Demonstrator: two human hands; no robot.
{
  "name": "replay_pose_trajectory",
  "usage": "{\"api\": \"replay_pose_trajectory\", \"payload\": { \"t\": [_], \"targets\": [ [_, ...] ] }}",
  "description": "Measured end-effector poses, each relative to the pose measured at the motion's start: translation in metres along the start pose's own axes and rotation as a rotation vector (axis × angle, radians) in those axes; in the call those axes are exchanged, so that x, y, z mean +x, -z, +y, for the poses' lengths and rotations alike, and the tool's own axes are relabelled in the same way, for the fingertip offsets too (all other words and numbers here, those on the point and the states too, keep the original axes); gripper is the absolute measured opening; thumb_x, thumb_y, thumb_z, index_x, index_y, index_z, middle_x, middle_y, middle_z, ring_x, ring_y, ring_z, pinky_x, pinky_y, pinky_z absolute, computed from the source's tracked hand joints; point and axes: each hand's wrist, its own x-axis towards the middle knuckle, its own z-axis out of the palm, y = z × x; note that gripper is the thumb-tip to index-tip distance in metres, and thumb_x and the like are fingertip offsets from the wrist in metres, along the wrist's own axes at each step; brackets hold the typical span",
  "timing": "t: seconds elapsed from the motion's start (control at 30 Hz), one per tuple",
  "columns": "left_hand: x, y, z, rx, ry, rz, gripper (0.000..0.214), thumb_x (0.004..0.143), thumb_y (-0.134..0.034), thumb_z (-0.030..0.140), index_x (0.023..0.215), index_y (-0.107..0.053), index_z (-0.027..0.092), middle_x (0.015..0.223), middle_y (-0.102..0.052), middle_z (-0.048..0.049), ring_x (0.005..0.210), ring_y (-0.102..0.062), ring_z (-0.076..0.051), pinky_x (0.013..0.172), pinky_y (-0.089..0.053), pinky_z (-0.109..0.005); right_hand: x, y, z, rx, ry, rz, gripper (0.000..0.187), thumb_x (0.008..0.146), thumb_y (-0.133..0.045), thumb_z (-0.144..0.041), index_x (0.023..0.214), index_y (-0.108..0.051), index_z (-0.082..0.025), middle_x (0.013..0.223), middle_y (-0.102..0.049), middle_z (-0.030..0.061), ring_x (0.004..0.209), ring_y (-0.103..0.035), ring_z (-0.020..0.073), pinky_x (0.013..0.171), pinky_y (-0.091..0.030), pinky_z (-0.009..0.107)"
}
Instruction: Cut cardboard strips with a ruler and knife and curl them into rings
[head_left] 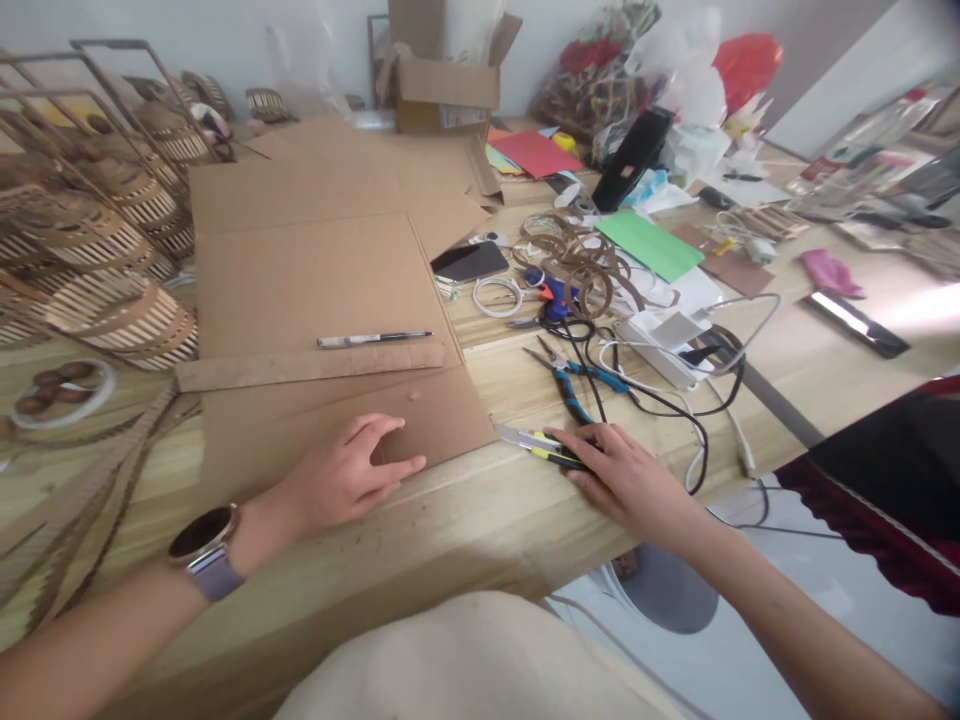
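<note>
My right hand [619, 475] is closed on a yellow and black utility knife [555, 448], low over the table near its front edge. The knife's blade is out and points left, its tip by the corner of a brown cardboard sheet [322, 280]. My left hand [360, 465], fingers apart and holding nothing, is over the front part of that cardboard. Beyond it lies a narrow cardboard strip [307, 368] across the sheet, with a pen [375, 340] just behind the strip. Blue-handled pliers [574, 385] lie just past my right hand.
Slatted wooden baskets [124, 320] crowd the left side. A phone [471, 262], a hot glue gun [555, 295], brown strip coils [585, 260] and a white power strip [667, 345] with tangled cables lie behind the knife. An open carton [448, 85] stands at the back. A bin [667, 590] is below the edge.
</note>
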Motion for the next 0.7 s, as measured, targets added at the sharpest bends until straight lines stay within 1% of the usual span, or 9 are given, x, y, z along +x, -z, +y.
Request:
{"api": "replay_pose_trajectory", "payload": {
  "t": [0.1, 0.2, 0.3, 0.4, 0.57, 0.7],
  "targets": [
    [0.003, -0.002, -0.002, -0.025, 0.018, -0.021, 0.039, 0.096, -0.049, 0.019, 0.130, -0.062, 0.034, 0.134, -0.047, -0.0098, 0.122, -0.045, -0.029, 0.097, -0.049, -0.043, 0.005, 0.003, -0.001, 0.019, 0.014, -0.006, 0.043, 0.097, -0.042, -0.031, 0.139, -0.050, -0.024, 0.114, -0.059, 0.0119, 0.103, -0.060, 0.0256, 0.090, -0.053, 0.044],
    [0.002, -0.003, 0.000, -0.034, 0.034, -0.026, 0.038, 0.097, -0.049, 0.020, 0.131, -0.061, 0.034, 0.135, -0.048, -0.0096, 0.122, -0.046, -0.029, 0.097, -0.049, -0.043, 0.009, 0.002, -0.002, 0.034, 0.023, -0.017, 0.045, 0.096, -0.044, -0.030, 0.141, -0.048, -0.026, 0.117, -0.060, 0.0110, 0.106, -0.060, 0.0258, 0.093, -0.053, 0.044],
    [0.001, -0.004, 0.001, -0.038, 0.040, -0.019, 0.036, 0.099, -0.048, 0.025, 0.131, -0.060, 0.036, 0.136, -0.048, -0.0084, 0.123, -0.046, -0.028, 0.097, -0.049, -0.042, 0.012, -0.001, -0.004, 0.045, 0.011, -0.007, 0.046, 0.096, -0.046, -0.036, 0.141, -0.049, -0.029, 0.113, -0.061, 0.0101, 0.105, -0.061, 0.0257, 0.090, -0.054, 0.044],
    [0.002, -0.003, 0.001, -0.036, 0.038, -0.014, 0.034, 0.100, -0.048, 0.025, 0.129, -0.061, 0.035, 0.135, -0.048, -0.0086, 0.122, -0.046, -0.028, 0.097, -0.049, -0.042, 0.013, -0.004, -0.004, 0.073, 0.001, -0.001, 0.044, 0.098, -0.044, -0.040, 0.140, -0.051, -0.030, 0.109, -0.061, 0.0098, 0.102, -0.062, 0.0248, 0.086, -0.056, 0.041],
    [0.004, -0.001, 0.004, -0.015, 0.046, -0.011, 0.033, 0.100, -0.046, 0.024, 0.127, -0.063, 0.033, 0.130, -0.047, -0.0099, 0.120, -0.046, -0.028, 0.094, -0.052, -0.041, 0.011, -0.003, -0.004, 0.054, 0.003, 0.003, 0.044, 0.098, -0.043, -0.042, 0.138, -0.053, -0.027, 0.105, -0.060, 0.0093, 0.099, -0.063, 0.0233, 0.083, -0.057, 0.037],
    [0.004, -0.001, 0.005, -0.021, 0.047, -0.012, 0.034, 0.100, -0.046, 0.023, 0.127, -0.064, 0.032, 0.130, -0.048, -0.0105, 0.121, -0.046, -0.028, 0.094, -0.052, -0.040, 0.012, -0.001, -0.007, 0.018, 0.000, 0.000, 0.043, 0.098, -0.043, -0.041, 0.138, -0.054, -0.026, 0.106, -0.061, 0.0096, 0.100, -0.062, 0.0240, 0.085, -0.057, 0.039]
  ]
}}
